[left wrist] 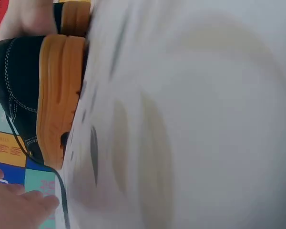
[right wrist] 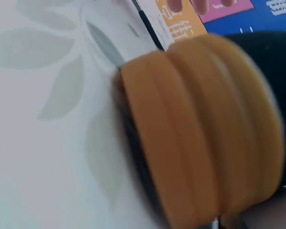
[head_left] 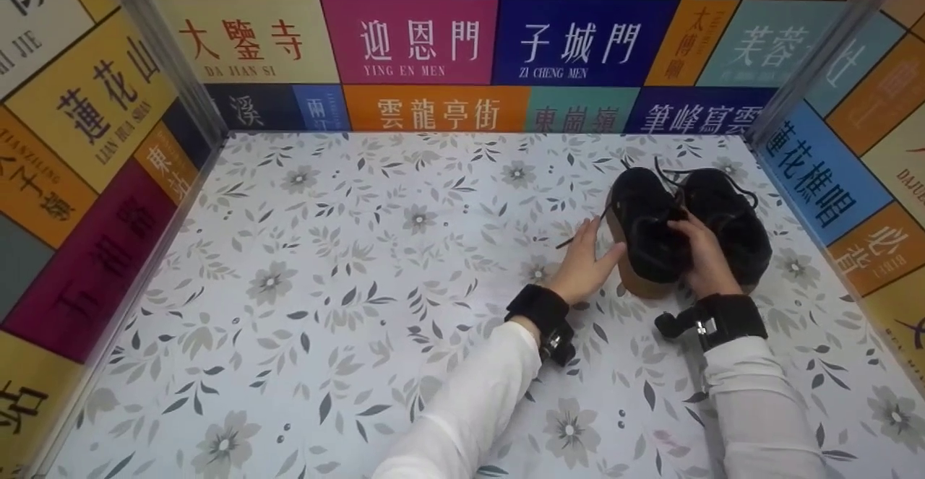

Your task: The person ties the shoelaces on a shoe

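A pair of black lace-up shoes with tan soles sits at the right, toes pointing away. My right hand reaches between them and grips the left shoe by the inner side of its opening; its fingertips are partly hidden there. The right shoe stands just beyond that hand. To the left of the pair, my left hand is near the left shoe's side with fingers extended, holding nothing. A loose lace runs past its fingers in the left wrist view. The heel's tan sole fills much of the right wrist view.
The shoes stand on a white floral-patterned surface. Upright panels with colourful printed signs border it at the back, left and right. Black straps with small cameras circle both wrists.
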